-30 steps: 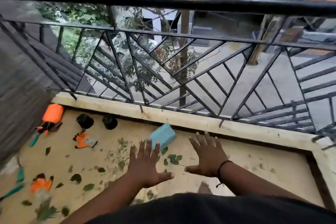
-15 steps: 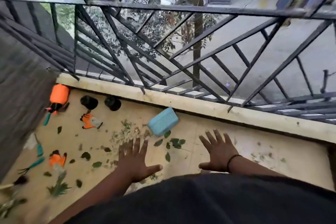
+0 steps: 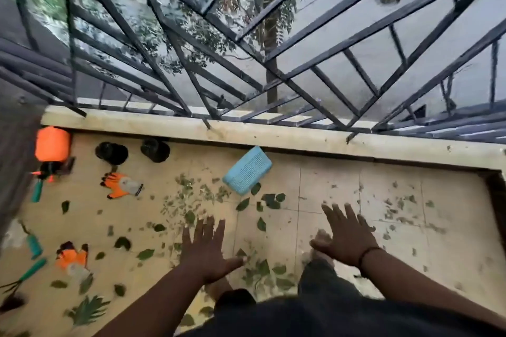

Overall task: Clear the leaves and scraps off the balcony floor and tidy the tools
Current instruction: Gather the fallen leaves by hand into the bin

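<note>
Green leaves and small scraps (image 3: 191, 197) lie scattered over the yellow tiled balcony floor (image 3: 328, 186). A light blue basket (image 3: 247, 170) lies near the ledge. My left hand (image 3: 205, 249) and my right hand (image 3: 349, 235) are both held out over the floor with fingers spread, holding nothing. To the left lie two orange gloves (image 3: 121, 185) (image 3: 71, 256), teal-handled garden tools (image 3: 32, 271) and an orange sprayer (image 3: 52, 145).
Two small black pots (image 3: 111, 153) (image 3: 155, 149) stand against the pale stone ledge (image 3: 273, 135). A black metal railing (image 3: 246, 49) rises from the ledge, with a street and tree below. A larger frond (image 3: 87, 309) lies at lower left.
The view has tilted further down, so more floor shows. Both hands stay spread and empty, lower over the floor.
</note>
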Motion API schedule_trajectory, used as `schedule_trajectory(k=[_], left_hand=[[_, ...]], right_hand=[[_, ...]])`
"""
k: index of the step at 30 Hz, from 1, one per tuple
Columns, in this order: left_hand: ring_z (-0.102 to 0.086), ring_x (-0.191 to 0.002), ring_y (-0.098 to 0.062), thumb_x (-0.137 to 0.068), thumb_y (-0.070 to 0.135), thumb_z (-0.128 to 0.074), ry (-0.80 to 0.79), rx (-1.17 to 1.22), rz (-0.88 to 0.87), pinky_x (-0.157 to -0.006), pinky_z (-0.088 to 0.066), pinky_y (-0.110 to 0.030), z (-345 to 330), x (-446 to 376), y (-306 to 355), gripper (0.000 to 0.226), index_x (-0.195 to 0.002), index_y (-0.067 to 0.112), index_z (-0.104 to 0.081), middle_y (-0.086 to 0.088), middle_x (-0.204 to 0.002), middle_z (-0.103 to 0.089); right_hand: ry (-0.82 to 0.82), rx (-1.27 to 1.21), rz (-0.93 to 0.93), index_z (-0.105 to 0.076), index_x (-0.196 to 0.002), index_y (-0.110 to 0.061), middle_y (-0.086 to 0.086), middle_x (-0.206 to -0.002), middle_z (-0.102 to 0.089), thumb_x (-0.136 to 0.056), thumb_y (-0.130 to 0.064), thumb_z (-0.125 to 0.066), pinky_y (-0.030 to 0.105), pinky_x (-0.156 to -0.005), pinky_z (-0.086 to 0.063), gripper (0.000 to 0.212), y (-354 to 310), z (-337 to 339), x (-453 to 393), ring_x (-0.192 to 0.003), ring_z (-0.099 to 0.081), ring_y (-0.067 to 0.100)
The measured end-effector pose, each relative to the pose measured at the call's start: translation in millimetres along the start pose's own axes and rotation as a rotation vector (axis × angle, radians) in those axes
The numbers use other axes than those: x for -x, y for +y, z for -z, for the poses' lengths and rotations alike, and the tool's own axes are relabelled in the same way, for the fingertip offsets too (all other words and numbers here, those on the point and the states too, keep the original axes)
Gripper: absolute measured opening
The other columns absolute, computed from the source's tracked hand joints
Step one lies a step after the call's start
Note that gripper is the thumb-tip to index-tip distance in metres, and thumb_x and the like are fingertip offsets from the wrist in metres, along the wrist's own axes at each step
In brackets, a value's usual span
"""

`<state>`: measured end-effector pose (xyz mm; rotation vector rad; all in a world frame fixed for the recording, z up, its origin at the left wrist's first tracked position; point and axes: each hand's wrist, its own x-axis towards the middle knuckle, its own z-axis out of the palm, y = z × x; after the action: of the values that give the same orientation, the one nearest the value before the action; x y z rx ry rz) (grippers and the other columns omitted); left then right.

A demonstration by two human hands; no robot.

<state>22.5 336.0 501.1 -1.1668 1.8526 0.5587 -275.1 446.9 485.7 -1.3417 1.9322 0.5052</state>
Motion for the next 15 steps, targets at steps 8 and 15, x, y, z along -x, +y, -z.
schedule_trajectory(k=[8, 15], left_hand=[[0.017, -0.149, -0.031, -0.060, 0.100, -0.008, -0.202, 0.081, -0.009, -0.118, 0.008, -0.057, -73, -92, -15, 0.125, -0.155, 0.023, 0.016, -0.005, -0.162, 0.022], [0.017, -0.150, -0.029, -0.074, 0.091, -0.023, -0.244, 0.098, -0.056, -0.118, 0.006, -0.057, -183, -213, 20, 0.112, -0.155, 0.024, 0.016, -0.005, -0.162, 0.023]], right_hand=[[-0.275, -0.048, 0.010, 0.008, -0.155, -0.023, 0.007, -0.163, 0.008, -0.077, -0.082, -0.040, 0.046, -0.118, -0.014, 0.109, -28, -122, -55, -0.149, 0.003, 0.029], [-0.381, 0.103, 0.141, -0.004, -0.155, -0.022, 0.008, -0.162, -0.007, -0.089, -0.066, -0.042, 0.047, -0.118, -0.008, 0.088, -21, -227, -168, -0.149, -0.001, 0.032]])
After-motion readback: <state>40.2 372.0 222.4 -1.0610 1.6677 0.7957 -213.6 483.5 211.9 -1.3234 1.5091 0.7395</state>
